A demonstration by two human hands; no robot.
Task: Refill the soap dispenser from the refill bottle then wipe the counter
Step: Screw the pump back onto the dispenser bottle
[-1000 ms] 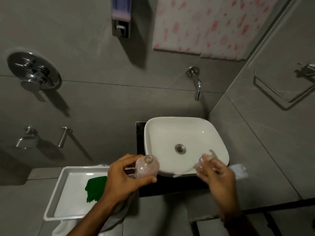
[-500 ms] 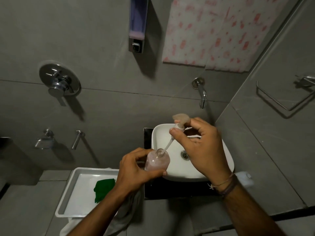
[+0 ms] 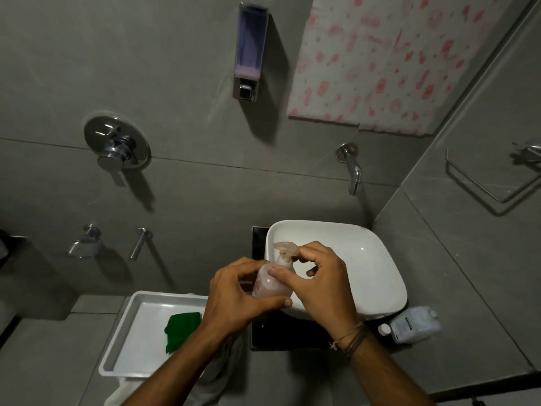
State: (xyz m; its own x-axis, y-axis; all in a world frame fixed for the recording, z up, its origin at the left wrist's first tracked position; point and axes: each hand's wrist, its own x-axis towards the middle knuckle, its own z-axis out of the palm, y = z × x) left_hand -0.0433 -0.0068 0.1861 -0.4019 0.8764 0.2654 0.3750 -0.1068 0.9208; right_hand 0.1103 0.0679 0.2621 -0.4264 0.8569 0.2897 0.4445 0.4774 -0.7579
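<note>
The tray (image 3: 123,341) sits nearest, at the left, with a green cloth (image 3: 183,326) lying in it. The cloth is kept within reach, probably for the wiping step, which is not yet begun.

The refill bottle (image 3: 415,325) lies on its side on the right of the dark surface (image 3: 292,335), just beside the basin (image 3: 366,259). It looks capped; its fill level cannot be read.

Both hands meet over the near left rim of the basin. The left hand (image 3: 234,291) is wrapped around the body of the dispenser (image 3: 270,284), thumb across the front, which holds the vessel upright and stops it from turning. The right hand (image 3: 322,276) has its thumb pressed on the dispenser shoulder and its fingers curled at the pump (image 3: 285,249). This two-point hold suits seating or screwing the pump collar; which direction it turns cannot be told. Holding the work over the basin means any drip falls into it, not onto the surface.

Pink liquid shows inside the dispenser. The refill appears done or nearly so.

Farther off, the tap (image 3: 352,171) projects from the wall above the basin.
</note>
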